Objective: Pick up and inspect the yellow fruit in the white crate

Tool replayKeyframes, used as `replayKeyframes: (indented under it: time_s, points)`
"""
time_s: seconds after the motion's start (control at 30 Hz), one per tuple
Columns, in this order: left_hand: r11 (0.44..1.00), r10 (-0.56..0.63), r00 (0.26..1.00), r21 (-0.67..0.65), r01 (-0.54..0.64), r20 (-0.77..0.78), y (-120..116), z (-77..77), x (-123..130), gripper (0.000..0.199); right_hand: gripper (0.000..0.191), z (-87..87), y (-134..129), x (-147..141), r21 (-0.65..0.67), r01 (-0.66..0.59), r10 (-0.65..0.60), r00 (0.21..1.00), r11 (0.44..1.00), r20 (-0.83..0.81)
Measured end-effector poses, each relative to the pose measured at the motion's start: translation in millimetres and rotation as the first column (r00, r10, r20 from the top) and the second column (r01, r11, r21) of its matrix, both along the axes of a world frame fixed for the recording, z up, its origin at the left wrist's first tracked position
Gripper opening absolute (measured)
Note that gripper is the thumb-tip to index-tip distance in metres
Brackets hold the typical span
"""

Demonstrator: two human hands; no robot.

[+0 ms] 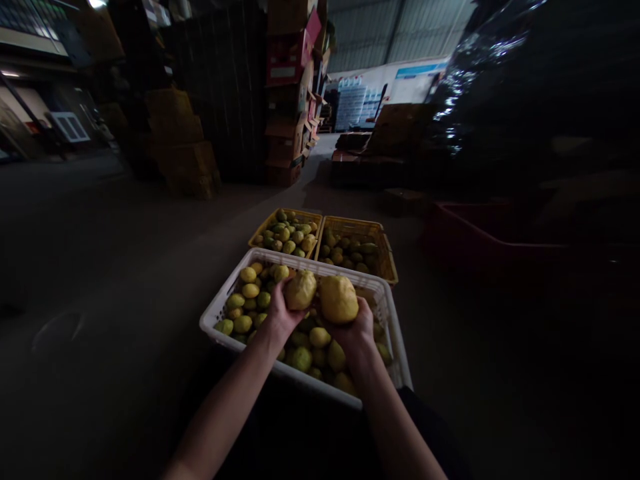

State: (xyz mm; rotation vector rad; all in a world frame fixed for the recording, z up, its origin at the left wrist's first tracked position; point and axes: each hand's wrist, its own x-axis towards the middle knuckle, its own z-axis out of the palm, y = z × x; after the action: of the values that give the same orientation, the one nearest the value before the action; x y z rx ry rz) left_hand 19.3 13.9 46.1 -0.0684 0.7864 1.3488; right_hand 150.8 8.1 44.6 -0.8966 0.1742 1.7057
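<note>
Side by side above a white plastic crate (227, 283), my two hands each hold a lumpy, guava-like fruit. My left hand (279, 313) is wrapped round the smaller yellow-green fruit (301, 291). A larger, yellower fruit (339, 300) sits in my right hand (362, 327), its fingers mostly hidden behind and under it. Beneath them, the crate holds many loose fruits, green to yellow, such as a yellow one (320, 337) and a greener one (301, 359). My forearms hide part of the crate's near side.
Beyond the white crate stand two yellow crates, the left one (253, 239) and the right one (390, 263), both with similar fruit. A red bin (480, 243) is at right. Stacked cartons (285, 127) rise behind, with more boxes (183, 147) at left. The floor is dim.
</note>
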Motion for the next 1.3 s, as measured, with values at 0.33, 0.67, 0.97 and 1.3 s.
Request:
replayKeyframes:
  time_s: [0.33,0.67,0.97,1.3]
  points:
    - [0.998,-0.062,0.994,-0.004,0.063,0.094,-4,11.4,0,0.034,0.025,-6.7,4,1,0.107,0.02,-0.011,0.996,0.994,-0.084]
    - [0.999,-0.033,0.998,-0.021,0.035,0.048,-3,7.2,0,0.034,0.024,2.3,0,-1,0.148,0.008,0.009,0.993,0.989,-0.118]
    - [0.994,0.107,0.993,0.016,-0.107,-0.05,-4,6.9,5,0.008,0.016,-0.9,0,-1,0.176,-0.01,0.015,0.999,0.984,-0.029]
    - [0.996,0.041,0.999,0.08,-0.042,0.014,-2,2.3,2,0.016,0.019,-3.3,2,2,0.247,-0.042,0.041,0.999,0.968,0.007]
